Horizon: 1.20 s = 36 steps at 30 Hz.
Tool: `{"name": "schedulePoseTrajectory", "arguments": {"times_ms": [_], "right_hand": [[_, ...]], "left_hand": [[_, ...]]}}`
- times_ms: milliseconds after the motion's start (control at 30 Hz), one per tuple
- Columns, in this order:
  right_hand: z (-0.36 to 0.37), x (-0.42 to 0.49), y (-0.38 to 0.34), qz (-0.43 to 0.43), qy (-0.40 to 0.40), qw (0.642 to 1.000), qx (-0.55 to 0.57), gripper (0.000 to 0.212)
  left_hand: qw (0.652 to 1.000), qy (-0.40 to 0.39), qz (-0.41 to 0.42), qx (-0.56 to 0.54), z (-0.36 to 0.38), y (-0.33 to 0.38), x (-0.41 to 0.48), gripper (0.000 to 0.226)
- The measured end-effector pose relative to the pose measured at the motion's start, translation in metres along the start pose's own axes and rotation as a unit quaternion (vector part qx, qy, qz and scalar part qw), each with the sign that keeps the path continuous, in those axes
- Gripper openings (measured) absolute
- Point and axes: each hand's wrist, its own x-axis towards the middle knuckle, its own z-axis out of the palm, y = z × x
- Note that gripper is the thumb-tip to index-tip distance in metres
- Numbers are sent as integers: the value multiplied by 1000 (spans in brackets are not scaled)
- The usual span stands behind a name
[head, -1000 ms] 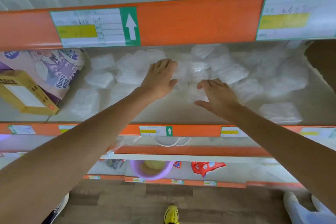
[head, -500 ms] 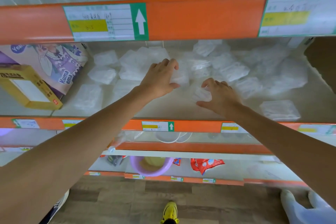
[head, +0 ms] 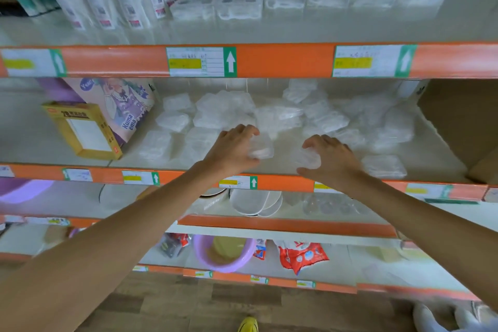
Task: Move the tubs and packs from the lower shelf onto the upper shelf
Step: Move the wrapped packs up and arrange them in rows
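1. Stock, head view: clear thin-walled plastic tubs and packs (head: 326, 118), scattered over the pale lower shelf (head: 433, 143), mostly behind your hands.
2. Handling, by judgement: light, springy, slick and easily crushed. Take each tub by its opposite rims, not by the lid centre.
3. Your left hand (head: 234, 152): fingers curled round one clear tub (head: 260, 149), near the shelf's front edge.
4. Your right hand (head: 332, 160): fingers curled round a second clear tub (head: 305, 160), apart from the first.
5. Destination: pale upper shelf (head: 242, 31), above the orange rail (head: 283, 60).
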Motion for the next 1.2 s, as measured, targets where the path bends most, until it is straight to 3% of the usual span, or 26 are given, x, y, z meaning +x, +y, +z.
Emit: {"name": "schedulePoseTrajectory", "arguments": {"times_ms": [167, 467, 833, 1200], "right_hand": [[-36, -30, -12, -25, 23, 999, -5, 56], [-99, -76, -38, -73, 58, 996, -14, 53], [-182, -99, -54, -118, 84, 988, -50, 55], [-231, -41, -48, -140, 165, 976, 23, 55]], "left_hand": [[1000, -2, 4, 21, -29, 14, -35, 59], [996, 69, 19, 53, -92, 56, -85, 55], [989, 116, 52, -70, -172, 89, -113, 58], [973, 172, 69, -137, -229, 96, -49, 58]]}}
